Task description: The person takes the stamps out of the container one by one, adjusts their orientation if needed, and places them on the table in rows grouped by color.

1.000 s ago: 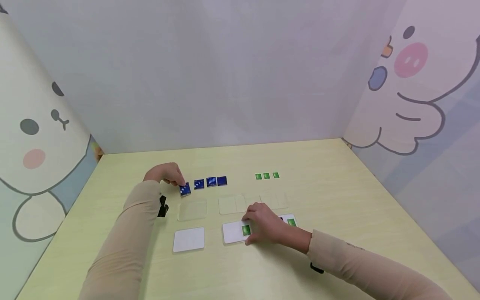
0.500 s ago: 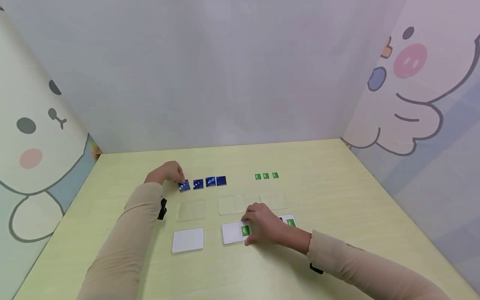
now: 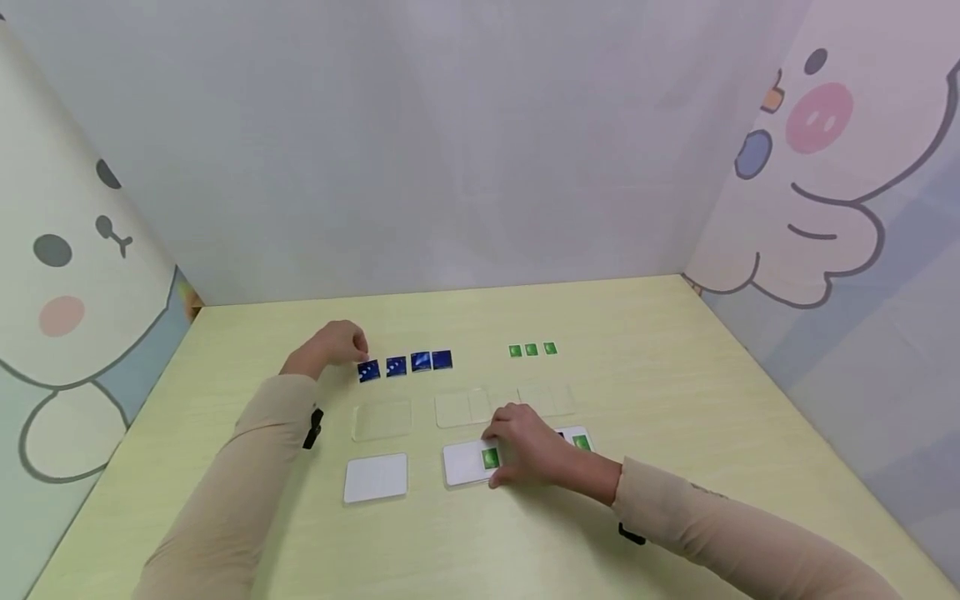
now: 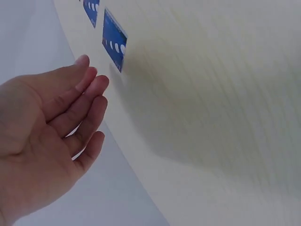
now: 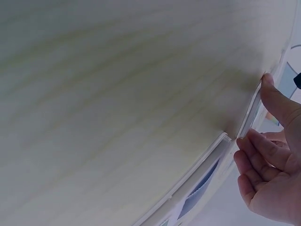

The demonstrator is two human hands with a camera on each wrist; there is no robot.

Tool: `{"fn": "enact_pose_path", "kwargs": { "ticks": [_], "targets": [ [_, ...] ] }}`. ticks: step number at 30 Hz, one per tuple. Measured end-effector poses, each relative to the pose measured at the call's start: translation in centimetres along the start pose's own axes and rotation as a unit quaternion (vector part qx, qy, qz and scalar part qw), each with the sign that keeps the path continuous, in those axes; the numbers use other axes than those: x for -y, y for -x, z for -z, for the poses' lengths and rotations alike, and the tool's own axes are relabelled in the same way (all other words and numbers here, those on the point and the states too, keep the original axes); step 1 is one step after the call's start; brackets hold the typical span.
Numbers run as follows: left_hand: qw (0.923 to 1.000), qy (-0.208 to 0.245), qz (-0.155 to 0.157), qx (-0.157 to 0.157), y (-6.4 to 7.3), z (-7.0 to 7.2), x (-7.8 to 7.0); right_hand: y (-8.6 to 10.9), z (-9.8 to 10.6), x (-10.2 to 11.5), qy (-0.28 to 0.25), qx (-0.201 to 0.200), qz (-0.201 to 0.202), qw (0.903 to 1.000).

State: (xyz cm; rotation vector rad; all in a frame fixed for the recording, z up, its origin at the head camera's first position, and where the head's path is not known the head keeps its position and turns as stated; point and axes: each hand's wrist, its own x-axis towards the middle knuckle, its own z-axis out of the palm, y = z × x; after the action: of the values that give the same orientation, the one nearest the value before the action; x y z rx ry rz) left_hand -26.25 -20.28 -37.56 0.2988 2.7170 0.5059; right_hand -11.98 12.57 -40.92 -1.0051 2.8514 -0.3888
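Observation:
My left hand point(image 3: 330, 346) is just behind the leftmost blue card point(image 3: 368, 372), a small square with white shapes on it. In the left wrist view its fingers curve loosely and hold nothing, apart from the nearest blue card point(image 4: 114, 41). My right hand point(image 3: 528, 447) spans a flat white rectangular case point(image 3: 463, 464), thumb at the near edge and fingertips at the far edge. A small green card point(image 3: 491, 458) lies on that case, beside the hand. In the right wrist view, the thumb point(image 5: 276, 101) presses the thin edge point(image 5: 249, 113) of the case. The palm hides the case's right part.
More blue cards point(image 3: 421, 361) continue the row rightward, and three small green cards point(image 3: 531, 349) lie further right. Clear plastic covers point(image 3: 382, 420) sit in front of them. Another white case point(image 3: 377, 478) lies at left; a third, bearing a green card point(image 3: 581, 442), is partly behind my right hand.
My left hand has let go of the leftmost blue card after shifting it slightly back, and has drawn a little away to the left. My right hand stays on the white case.

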Motion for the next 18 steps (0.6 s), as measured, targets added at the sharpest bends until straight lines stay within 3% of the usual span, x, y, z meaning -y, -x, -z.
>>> {"fn": "enact_pose_path", "kwargs": {
  "ticks": [18],
  "targets": [
    [0.9973, -0.037, -0.053, -0.035, 4.0, -1.0, -3.9, 0.3, 0.0, -0.1, -0.011, -0.01, 0.004, 0.9999]
  ]
}}
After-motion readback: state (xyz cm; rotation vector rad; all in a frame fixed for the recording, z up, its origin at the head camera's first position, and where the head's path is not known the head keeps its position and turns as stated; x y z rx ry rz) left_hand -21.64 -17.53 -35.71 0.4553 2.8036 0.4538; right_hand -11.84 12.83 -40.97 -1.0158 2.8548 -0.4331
